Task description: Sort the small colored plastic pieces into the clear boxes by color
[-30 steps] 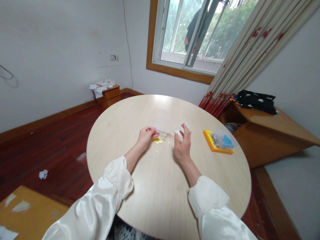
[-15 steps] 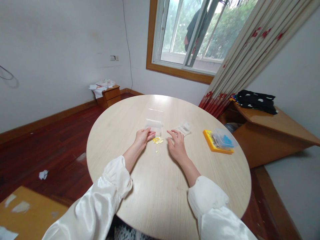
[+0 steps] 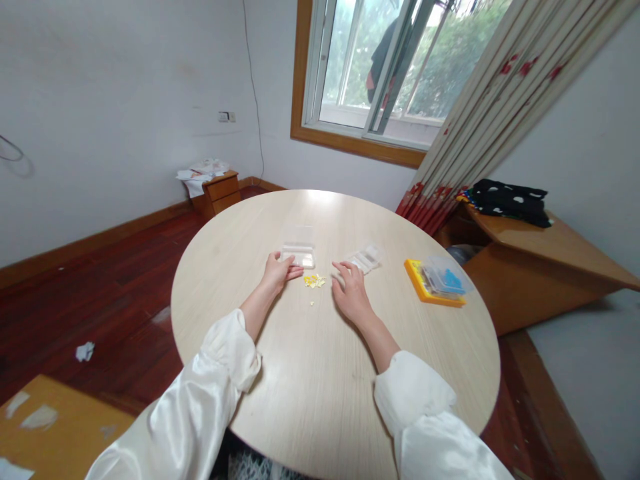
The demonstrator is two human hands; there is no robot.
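At the near left corner of a clear plastic box (image 3: 303, 259), my left hand (image 3: 278, 273) grips the edge, thumb on top and fingers stretched along the front. The box's transparent lid (image 3: 299, 235) is folded open away from me. Just in front of it lies a small pile of yellow and pale pieces (image 3: 315, 282), with one loose piece (image 3: 312, 304) nearer to me. My right hand (image 3: 351, 290) hovers or rests right of the pile, fingers apart and holding nothing visible. Beyond its fingertips is a second clear plastic case (image 3: 366, 258).
Everything stands on a round pale wooden table (image 3: 310, 373). To the right, a yellow tray (image 3: 430, 293) carries a clear box with blue pieces (image 3: 453, 281). A tilted wooden cabinet (image 3: 540, 267) with folded black cloth (image 3: 513, 202) stands beyond the table's right edge.
My left hand and the plastic box have shifted slightly left, and the box now sits flatter, its inside showing. The right hand and the pile have hardly moved.
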